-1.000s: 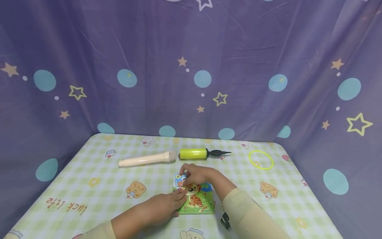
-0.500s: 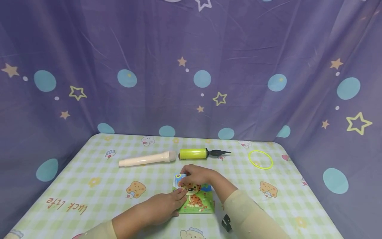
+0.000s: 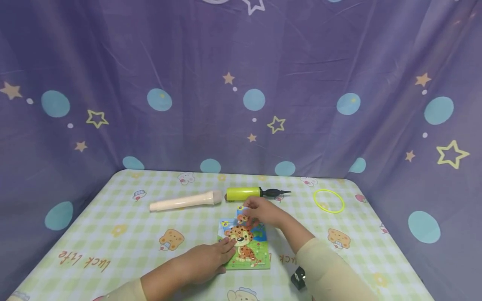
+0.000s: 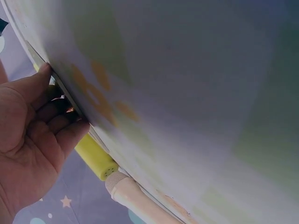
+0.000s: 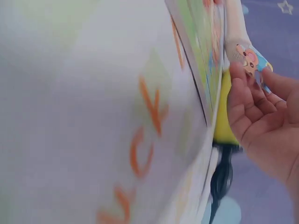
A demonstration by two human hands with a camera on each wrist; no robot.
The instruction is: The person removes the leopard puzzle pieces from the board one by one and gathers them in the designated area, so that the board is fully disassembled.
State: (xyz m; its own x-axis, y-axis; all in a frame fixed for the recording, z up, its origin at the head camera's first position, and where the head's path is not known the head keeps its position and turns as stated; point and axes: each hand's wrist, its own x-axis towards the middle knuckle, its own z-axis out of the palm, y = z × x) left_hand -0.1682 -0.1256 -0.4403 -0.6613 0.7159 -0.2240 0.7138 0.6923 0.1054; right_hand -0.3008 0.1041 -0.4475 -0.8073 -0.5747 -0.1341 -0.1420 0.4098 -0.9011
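Only from head, right wrist — puzzle piece [image 3: 242, 215]

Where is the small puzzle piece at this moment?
In the head view, the puzzle piece is pinched in the right hand, at the far edge of the leopard board, with the yellow pump just beyond.

1. Purple curtain [image 3: 203, 125] hangs on 3 sides: left, far, right; printed stars [image 3: 423, 79] and teal ovals [image 3: 254, 100].
2. Table [image 3: 132, 244] has a green-and-white checked surface, its 2 far corners rounded.
3. Light is soft.
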